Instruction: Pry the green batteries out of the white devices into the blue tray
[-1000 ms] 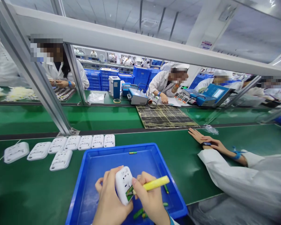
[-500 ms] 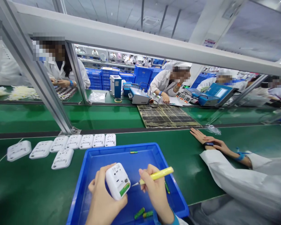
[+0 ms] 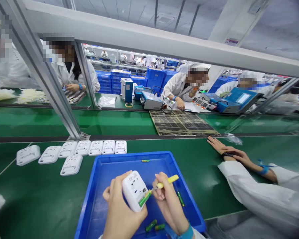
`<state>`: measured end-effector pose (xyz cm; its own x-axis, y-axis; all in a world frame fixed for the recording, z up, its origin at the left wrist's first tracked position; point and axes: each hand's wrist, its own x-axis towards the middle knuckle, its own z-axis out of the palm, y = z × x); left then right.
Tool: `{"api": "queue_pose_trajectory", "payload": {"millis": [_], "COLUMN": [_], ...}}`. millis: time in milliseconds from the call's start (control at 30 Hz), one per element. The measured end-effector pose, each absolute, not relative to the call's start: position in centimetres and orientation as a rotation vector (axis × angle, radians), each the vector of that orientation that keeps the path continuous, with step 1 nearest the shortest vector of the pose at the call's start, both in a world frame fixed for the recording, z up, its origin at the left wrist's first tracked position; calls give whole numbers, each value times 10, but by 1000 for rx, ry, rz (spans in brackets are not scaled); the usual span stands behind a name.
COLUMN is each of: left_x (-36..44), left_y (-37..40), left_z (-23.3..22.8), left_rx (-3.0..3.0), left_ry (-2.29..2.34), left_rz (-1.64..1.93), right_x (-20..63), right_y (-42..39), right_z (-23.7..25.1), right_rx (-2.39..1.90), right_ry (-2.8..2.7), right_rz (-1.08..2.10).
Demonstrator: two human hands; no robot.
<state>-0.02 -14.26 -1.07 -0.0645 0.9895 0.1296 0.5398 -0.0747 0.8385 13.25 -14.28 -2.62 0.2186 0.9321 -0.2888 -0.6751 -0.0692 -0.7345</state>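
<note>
My left hand [image 3: 121, 209] holds a white plug block [image 3: 135, 190] over the blue tray [image 3: 99, 186], fingers clamped round its body, thumb on the near side. A green strip [image 3: 145, 198] sticks out at the block's lower right edge. My right hand [image 3: 169, 205] pinches a yellow tool [image 3: 167, 181], fingers closed on its shaft, and the tool's thin tip meets the block just beside the green strip. Loose green pieces [image 3: 154, 226] lie on the tray floor below my hands, another [image 3: 180, 198] sits right of my right hand, and one [image 3: 145, 160] rests near the tray's far wall. On the green worktop [image 3: 40, 199] left of the tray, more white blocks [image 3: 83, 148] lie in a row. To the right, a co-worker's hands [image 3: 224, 151] rest flat on the worktop, well apart from the tray.
</note>
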Motion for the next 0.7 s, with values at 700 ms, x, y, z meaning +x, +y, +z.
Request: {"api": "queue_pose_trajectory", "payload": {"millis": [700], "left_x": [-159], "left_y": [-35], "left_z": [9], "left_rx": [2167], "left_ry": [2291], "left_rz": [530], "right_x": [163], "right_y": [-147], "right_z": [-55], "right_rx": [-814], "right_ry": [-158], "right_rz": [1473]}}
